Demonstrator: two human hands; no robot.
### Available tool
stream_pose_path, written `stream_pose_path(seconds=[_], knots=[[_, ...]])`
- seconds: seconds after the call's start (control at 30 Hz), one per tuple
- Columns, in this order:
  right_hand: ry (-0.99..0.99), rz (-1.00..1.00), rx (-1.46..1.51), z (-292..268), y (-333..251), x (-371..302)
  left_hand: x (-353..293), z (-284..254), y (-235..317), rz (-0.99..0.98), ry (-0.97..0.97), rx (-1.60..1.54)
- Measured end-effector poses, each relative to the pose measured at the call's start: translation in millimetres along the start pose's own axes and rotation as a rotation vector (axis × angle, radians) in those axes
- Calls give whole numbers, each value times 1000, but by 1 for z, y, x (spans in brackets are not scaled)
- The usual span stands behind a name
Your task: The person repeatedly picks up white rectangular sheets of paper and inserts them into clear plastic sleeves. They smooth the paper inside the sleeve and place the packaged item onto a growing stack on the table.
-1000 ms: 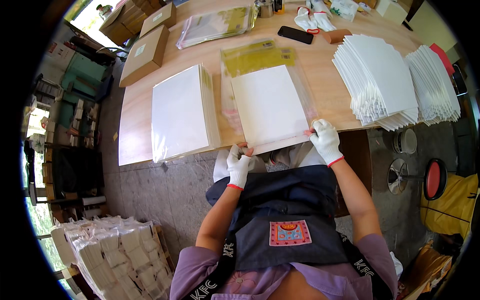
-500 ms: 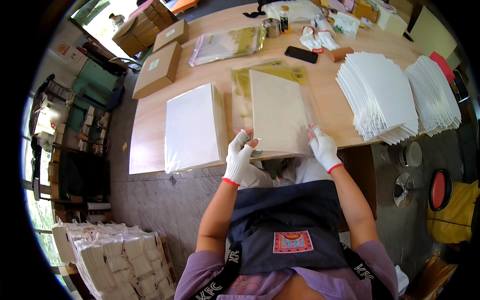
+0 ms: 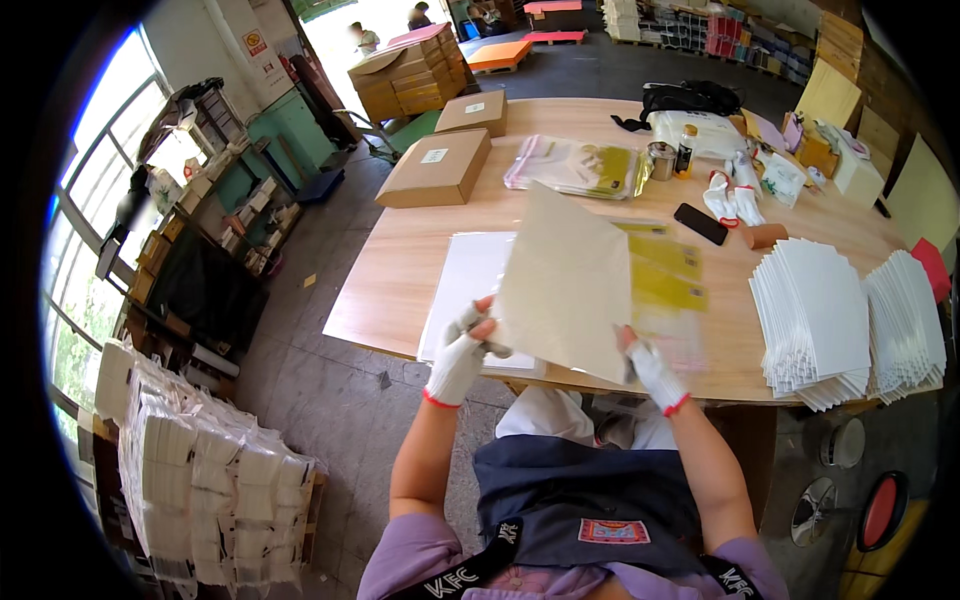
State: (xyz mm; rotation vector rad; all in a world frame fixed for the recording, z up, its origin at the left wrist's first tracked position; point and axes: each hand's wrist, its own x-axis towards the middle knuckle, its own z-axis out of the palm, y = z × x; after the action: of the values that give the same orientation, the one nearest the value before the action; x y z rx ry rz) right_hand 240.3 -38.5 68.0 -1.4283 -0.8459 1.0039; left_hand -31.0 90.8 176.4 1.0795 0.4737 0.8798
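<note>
A flat beige board (image 3: pixel 568 285), apparently in a clear plastic sleeve, is held between my hands, tilted above the table's near edge. My left hand (image 3: pixel 458 358), in a white glove with bare fingertips, pinches its lower left edge. My right hand (image 3: pixel 655 375), gloved alike, grips its lower right edge. Behind and under the board's left side lies a stack of white boards (image 3: pixel 462 280) in clear plastic, partly hidden. To the board's right are clear plastic bags (image 3: pixel 668 262) with olive-yellow printed parts, lying flat on the table.
Two fanned stacks of white boards (image 3: pixel 812 320) stand at the right. Farther back lie a phone (image 3: pixel 701 224), spare gloves (image 3: pixel 733 200), a bottle (image 3: pixel 686 150), more plastic bags (image 3: pixel 575 165) and cardboard boxes (image 3: pixel 435 170). Wrapped bundles (image 3: pixel 210 480) are piled on the floor at left.
Both hands have lifted the beige board off the plastic bags and shifted it left, partly over the white stack. The head view has tilted up, showing more of the room.
</note>
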Motion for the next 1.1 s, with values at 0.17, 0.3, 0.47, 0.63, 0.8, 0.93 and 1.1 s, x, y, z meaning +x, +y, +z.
stream_pose_path(seconds=[0.17, 0.3, 0.47, 0.63, 0.8, 0.93, 1.1], knots=[[-159, 20, -122, 99, -8, 47, -24, -93, 7, 202, 294, 584], [-95, 3, -621, 136, -29, 45, -37, -142, -18, -32, 482, 1374], [-44, 59, -784, 110, -65, 31, -29, -139, -35, 76, 455, 1045], [139, -235, -180, 9, -62, -42, -34, -99, -25, 33, 821, 1194], [1055, -309, -624, -159, -65, -135, -65, -30, -48, 829, 330, 1016], [1096, 68, -199, -263, -52, -176, -41, 66, -91, 699, -410, 1185], [1165, 108, 87, -302, -44, -172, 5, 113, -186, 520, -661, 1524]])
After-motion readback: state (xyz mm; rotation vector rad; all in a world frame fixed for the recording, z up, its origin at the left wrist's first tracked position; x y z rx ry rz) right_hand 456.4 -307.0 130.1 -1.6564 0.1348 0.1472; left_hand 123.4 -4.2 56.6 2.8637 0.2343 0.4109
